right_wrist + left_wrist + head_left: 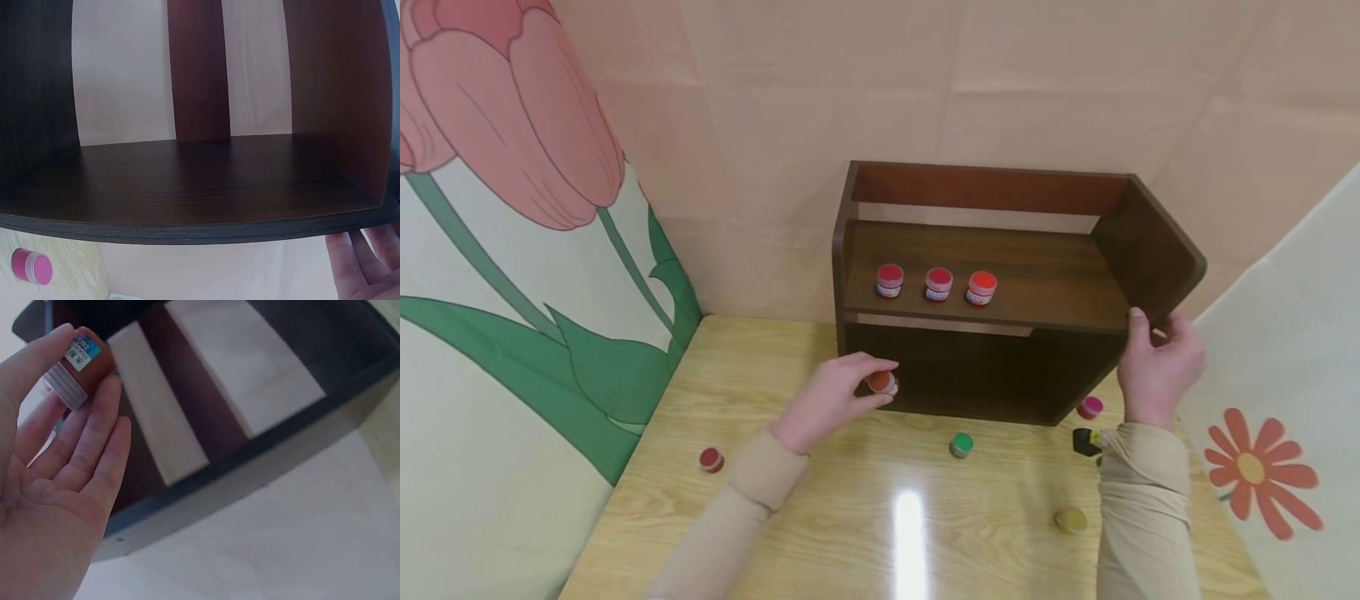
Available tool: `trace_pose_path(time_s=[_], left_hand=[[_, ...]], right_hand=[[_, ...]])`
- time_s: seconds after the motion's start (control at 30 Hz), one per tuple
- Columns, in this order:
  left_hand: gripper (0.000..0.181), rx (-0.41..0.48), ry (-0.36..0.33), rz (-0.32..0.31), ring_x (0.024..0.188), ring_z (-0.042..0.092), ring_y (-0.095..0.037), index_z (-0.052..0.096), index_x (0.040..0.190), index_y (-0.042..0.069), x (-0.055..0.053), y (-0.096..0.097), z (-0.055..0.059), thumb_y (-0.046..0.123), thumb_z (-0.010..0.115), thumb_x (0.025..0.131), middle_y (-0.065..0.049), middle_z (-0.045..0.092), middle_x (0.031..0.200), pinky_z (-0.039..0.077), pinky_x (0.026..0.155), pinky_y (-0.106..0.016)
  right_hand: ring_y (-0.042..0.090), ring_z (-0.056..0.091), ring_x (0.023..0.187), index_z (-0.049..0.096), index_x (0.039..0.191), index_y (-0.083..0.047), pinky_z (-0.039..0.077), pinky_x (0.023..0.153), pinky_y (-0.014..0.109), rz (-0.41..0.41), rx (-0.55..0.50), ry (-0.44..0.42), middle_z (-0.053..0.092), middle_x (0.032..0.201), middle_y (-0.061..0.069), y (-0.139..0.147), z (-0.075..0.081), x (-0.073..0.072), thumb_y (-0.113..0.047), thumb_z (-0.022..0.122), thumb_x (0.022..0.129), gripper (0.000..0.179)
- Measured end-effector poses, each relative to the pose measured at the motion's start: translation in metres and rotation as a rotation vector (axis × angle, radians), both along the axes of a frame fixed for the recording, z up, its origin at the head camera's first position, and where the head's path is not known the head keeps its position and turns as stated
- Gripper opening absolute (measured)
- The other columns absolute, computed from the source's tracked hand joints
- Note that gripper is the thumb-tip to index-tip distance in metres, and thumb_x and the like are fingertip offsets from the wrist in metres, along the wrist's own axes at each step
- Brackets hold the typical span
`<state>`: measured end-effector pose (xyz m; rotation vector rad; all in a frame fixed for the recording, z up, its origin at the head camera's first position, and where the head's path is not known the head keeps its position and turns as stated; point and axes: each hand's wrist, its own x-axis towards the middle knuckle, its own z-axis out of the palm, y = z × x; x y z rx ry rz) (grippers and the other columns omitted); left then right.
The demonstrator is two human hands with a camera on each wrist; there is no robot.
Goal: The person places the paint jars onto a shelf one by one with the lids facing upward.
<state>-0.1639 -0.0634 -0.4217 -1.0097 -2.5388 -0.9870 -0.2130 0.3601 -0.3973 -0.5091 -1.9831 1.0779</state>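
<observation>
Pinching a small brown jar (882,382) in the left fingers (872,365) at eight o'clock of the shelf (1045,287), and holding it at four o'clock with the right fingers (1138,327).

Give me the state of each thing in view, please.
Left hand: pinching brown jar
Brown jar: held, lid on
Right hand: gripping shelf's right side
Shelf: upright
Left shelf jar: upright
Middle shelf jar: upright
Right shelf jar: upright
Green jar: upright
Yellow jar: upright
Magenta jar: upright
Dark red jar: upright
Black item: unclear
</observation>
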Motion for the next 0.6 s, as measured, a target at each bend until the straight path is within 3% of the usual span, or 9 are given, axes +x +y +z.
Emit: trace_pose_path(time_s=[0.2,0.4,0.6], left_hand=[[0.049,0.002,-0.001,-0.007,0.093,0.066,-0.009,0.063,0.128,0.006,-0.005,0.014,0.013,0.018,0.085,0.086,0.002,0.071,0.107,0.053,0.084,-0.020],[0.040,0.011,0.018,-0.049,0.091,0.065,-0.008,0.063,0.117,0.008,-0.007,0.023,0.026,0.019,0.085,0.086,0.005,0.070,0.101,0.052,0.083,-0.019],[0.037,0.003,0.059,-0.076,0.091,0.064,-0.007,0.065,0.115,0.010,-0.013,0.031,0.038,0.019,0.085,0.085,0.006,0.070,0.099,0.051,0.083,-0.017]], right_hand=[[-0.004,0.060,0.083,0.072,0.113,0.000,0.052,0.083,0.015,-0.003,0.001,-0.012,0.066,0.097,-0.007,0.001,0.001,0.000,-0.035,0.069,0.097,0.039],[-0.004,0.060,0.083,0.073,0.110,-0.002,0.051,0.082,0.014,-0.002,-0.003,-0.005,0.066,0.096,-0.008,0.000,0.001,0.002,-0.035,0.070,0.096,0.036],[-0.003,0.060,0.083,0.072,0.109,0.000,0.051,0.082,0.014,0.000,0.001,0.008,0.064,0.094,-0.010,-0.002,0.001,0.003,-0.035,0.070,0.096,0.037]])
